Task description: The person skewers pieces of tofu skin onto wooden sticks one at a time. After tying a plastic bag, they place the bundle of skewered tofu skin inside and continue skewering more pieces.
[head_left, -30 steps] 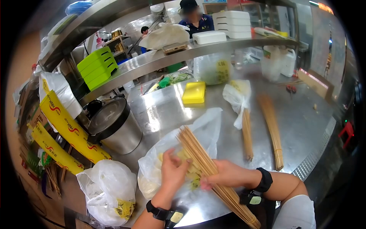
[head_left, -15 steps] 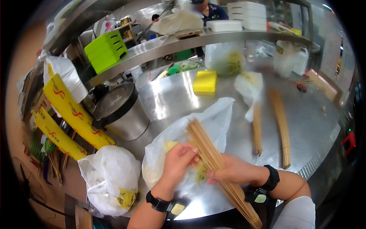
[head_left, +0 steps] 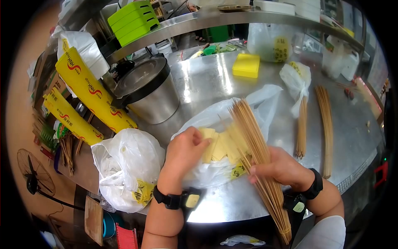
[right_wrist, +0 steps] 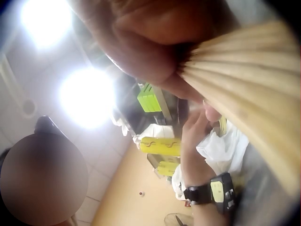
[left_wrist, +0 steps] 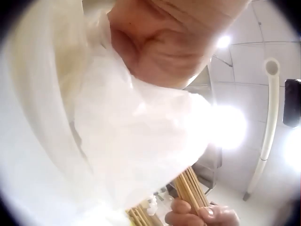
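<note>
My right hand [head_left: 284,166] grips a bundle of thin bamboo skewers [head_left: 251,128], its thumb lying across them; a few fan out loosely near the thumb. A band ties the bundle close to its lower end. My left hand [head_left: 182,153] hovers at the left of an opened white plastic bag [head_left: 269,101], fingers bent in toward the thumb. I cannot tell whether it pinches anything. Flat pale-yellow pieces [head_left: 217,145] lie in the bag, just right of the left fingers. In the left wrist view, white plastic [left_wrist: 136,136] hides the left fingertips.
A lidded steel pot [head_left: 155,97] and a knotted white bag [head_left: 128,166] stand at left, beside yellow rolls [head_left: 85,83]. Farther back lies a yellow box [head_left: 246,65]. Two more skewer bundles, one partly bagged [head_left: 302,128] and one bare [head_left: 325,128], lie at right. A steel shelf [head_left: 199,25] spans the back.
The left hand came to the skewer bundle, then drew back left beside the pale-yellow pieces. The right hand keeps its grip on the bundle, whose skewers have spread. The head view has tilted downward.
</note>
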`<state>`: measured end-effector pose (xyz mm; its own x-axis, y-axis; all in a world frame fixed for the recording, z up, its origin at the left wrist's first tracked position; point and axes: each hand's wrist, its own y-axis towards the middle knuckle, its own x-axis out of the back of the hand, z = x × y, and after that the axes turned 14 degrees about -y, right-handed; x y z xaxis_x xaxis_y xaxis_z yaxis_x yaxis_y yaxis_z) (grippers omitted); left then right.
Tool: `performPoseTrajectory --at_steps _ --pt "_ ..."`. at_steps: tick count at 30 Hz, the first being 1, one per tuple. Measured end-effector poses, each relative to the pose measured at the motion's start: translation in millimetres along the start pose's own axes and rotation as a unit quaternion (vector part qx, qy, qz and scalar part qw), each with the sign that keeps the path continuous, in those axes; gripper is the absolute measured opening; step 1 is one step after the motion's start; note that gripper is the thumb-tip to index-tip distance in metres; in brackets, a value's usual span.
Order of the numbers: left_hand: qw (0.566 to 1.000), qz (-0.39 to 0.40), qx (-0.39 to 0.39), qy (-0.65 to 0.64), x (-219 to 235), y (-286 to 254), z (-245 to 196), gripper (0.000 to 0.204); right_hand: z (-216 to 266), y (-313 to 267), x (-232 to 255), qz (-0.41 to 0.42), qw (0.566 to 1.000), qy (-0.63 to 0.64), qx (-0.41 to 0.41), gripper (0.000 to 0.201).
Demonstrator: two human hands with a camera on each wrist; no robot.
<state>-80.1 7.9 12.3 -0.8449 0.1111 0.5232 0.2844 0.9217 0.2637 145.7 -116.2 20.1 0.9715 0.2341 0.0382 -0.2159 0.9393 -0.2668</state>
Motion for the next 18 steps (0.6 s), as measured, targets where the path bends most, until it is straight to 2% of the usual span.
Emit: performPoseTrajectory --at_steps 2,6,8,18 --pt "0.997 0.059 0.025 0.043 1 0 0 0.025 0 0 0 0.003 1.000 -0.006 0.008 0.018" --pt "0.996 0.073 0.022 0.041 3 1 4 0.023 0 -1 1 0.002 1.000 -0.009 0.010 0.018" --pt "0.996 0.075 0.052 -0.003 3 3 9 0.020 0 -1 1 0.004 1.000 -0.024 0.017 0.018" --pt "0.987 0.104 0.082 -0.096 9 11 22 0.009 -3 1 1 0.009 0.998 -0.047 0.029 0.019"
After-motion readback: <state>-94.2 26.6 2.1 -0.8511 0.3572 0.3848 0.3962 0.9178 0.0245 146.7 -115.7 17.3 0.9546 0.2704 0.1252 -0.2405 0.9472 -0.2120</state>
